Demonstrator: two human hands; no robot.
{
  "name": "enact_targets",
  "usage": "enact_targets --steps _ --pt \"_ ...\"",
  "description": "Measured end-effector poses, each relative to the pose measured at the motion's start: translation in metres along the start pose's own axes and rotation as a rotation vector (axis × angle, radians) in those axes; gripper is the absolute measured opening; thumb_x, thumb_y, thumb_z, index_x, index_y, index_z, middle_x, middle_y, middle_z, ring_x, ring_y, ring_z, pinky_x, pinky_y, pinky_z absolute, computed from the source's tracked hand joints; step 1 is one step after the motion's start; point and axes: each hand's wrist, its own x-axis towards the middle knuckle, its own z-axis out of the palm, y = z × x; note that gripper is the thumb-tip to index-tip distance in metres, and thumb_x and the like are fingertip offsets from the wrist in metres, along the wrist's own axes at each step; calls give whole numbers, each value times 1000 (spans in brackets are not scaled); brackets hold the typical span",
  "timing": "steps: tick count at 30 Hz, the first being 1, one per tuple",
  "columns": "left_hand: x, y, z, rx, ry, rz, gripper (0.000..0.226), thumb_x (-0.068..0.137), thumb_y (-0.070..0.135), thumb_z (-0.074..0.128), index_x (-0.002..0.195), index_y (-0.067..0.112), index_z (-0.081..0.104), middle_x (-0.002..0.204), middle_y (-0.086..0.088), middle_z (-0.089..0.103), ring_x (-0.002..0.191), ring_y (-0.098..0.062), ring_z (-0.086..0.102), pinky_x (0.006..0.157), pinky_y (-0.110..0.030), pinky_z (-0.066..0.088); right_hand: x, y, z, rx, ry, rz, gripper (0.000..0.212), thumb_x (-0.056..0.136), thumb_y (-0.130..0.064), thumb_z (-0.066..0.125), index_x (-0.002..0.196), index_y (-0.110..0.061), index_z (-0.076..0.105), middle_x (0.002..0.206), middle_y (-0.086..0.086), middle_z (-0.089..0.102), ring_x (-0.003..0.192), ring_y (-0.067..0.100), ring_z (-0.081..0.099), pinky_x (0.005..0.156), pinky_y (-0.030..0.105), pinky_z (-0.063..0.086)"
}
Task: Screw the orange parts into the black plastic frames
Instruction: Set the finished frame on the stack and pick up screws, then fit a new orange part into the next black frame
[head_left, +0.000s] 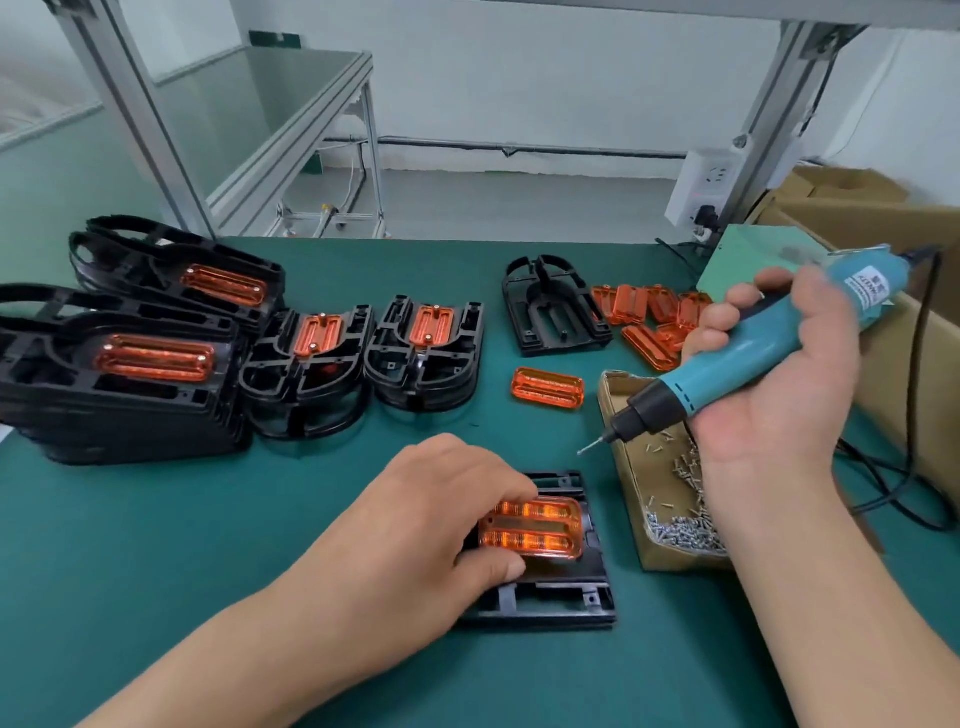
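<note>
The fingers (500, 567) of the left hand (441, 514) are curled round the orange part (535, 530), thumb on its six o'clock edge and forefinger on its twelve o'clock edge; the pinch looks meant to keep the part seated in its black frame (563, 603), which lies flat on the desk (234, 545) just in front of the person. The palm covers the part's nine o'clock end, so the three o'clock end is left bare, probably for the tool.

The fingers (748, 297) of the right hand (769, 379) are wrapped round the electric screwdriver (727, 364), held aslant with its bit aimed toward eight o'clock; the tip hangs above the desk, apart from the part, and may carry a screw, though that is too small to tell. Under this hand the cardboard box (623, 467) holds the screws (685, 519), set close for easy picking.

Farther out, a loose orange part (548, 388) lies toward twelve o'clock of the held frame; a heap of orange parts (654, 317) and a bare frame (553, 312) sit at one o'clock as stock; the finished frames (156, 358) stand stacked at ten o'clock, out of the working space.
</note>
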Motion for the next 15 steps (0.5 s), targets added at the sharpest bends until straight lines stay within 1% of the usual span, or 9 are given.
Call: enact_targets --steps 4,8,12,15 --pt "1 0 2 -11 -1 -25 40 85 52 69 122 45 55 118 29 57 116 1 51 101 -18 36 -1 -1 1 9 -3 4 13 103 -26 61 99 -14 59 86 2 61 71 15 58 63 24 47" --pt "1 0 2 -19 0 -17 36 85 54 76 115 37 66 114 26 60 113 -3 53 98 -22 38 -2 -2 1 13 -9 -1 12 103 -26 61 100 -14 59 87 2 61 72 15 58 63 24 48" --pt "0 1 2 -14 2 -15 39 84 64 70 112 37 67 110 25 60 111 -5 54 95 -25 43 -2 -2 1 9 -17 2 12 104 -26 60 99 -15 60 87 2 61 72 15 58 64 24 48" --pt "0 2 2 9 12 -1 40 85 65 69 113 36 69 109 24 60 109 -5 54 95 -27 45 -2 -2 1 9 -21 5 12 104 -26 60 99 -15 60 86 2 61 72 15 58 63 24 48"
